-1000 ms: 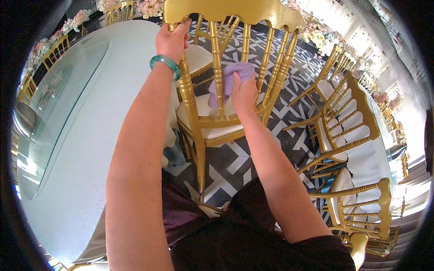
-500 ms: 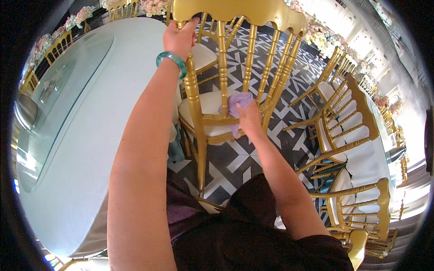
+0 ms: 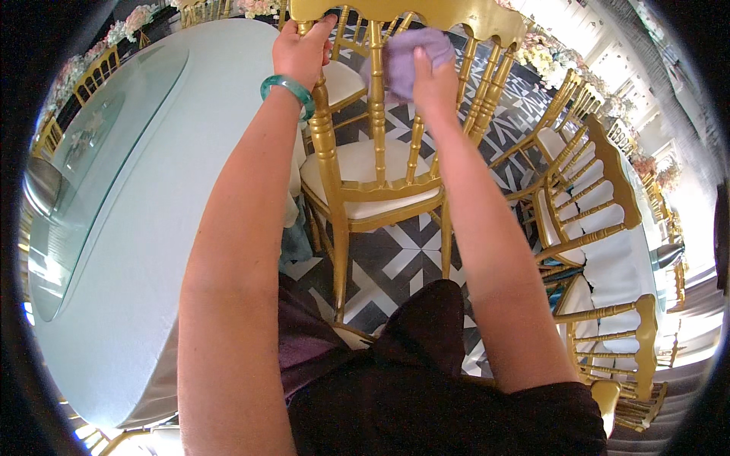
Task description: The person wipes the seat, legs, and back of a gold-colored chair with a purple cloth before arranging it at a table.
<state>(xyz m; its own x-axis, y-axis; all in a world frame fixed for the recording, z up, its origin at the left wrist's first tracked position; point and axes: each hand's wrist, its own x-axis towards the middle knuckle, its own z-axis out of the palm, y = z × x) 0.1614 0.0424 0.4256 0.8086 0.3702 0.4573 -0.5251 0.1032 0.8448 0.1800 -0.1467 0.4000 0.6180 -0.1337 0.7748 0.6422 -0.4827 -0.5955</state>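
A gold chair (image 3: 411,11) with turned back spindles and a white seat pad (image 3: 351,162) stands in front of me, its back toward me. My left hand (image 3: 302,52), with a green bangle (image 3: 287,93) at the wrist, grips the chair's left back post just under the top rail. In my right hand (image 3: 436,85) is a bunched lilac cloth (image 3: 407,62), wrapped around a middle spindle high up, close below the top rail. The cloth and fingers cover part of that spindle.
To the left is a round table (image 3: 228,57) with a white cloth and a glass turntable (image 3: 125,129). More gold chairs (image 3: 612,175) line another white-clothed table (image 3: 620,262) at right. Flowers (image 3: 544,61) stand farther back. The floor (image 3: 403,254) has a black-and-white pattern.
My right hand has moved the lilac cloth up from the lower back rail to near the top of a spindle. My left hand keeps its hold on the post.
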